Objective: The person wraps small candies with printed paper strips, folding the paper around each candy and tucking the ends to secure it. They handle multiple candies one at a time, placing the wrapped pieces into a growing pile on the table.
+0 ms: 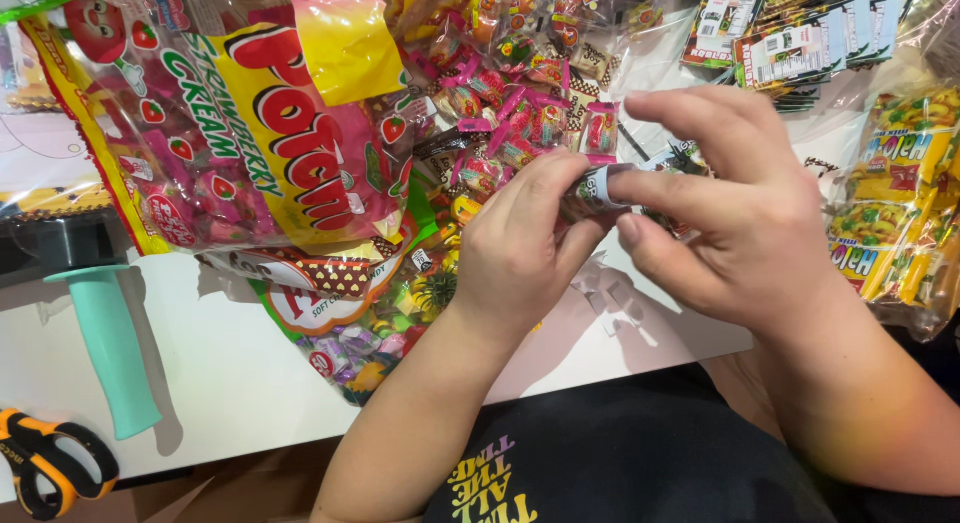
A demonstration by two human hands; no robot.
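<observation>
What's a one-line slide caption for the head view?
Both hands, left hand and right hand, pinch a small wrapped candy above a white table piled with candy bags.

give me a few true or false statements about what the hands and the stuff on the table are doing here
1. Both hands pinch one small wrapped candy between them. True: the left hand and the right hand meet on it.
2. The scissors are held in the left hand. False: they lie at the table's edge, untouched.
3. A big candy bag lies to the left of the hands. True.
4. The mint-green handle rests on the person's lap. False: it lies on the white table.
5. Yellow snack packets sit on the right. True.
</observation>
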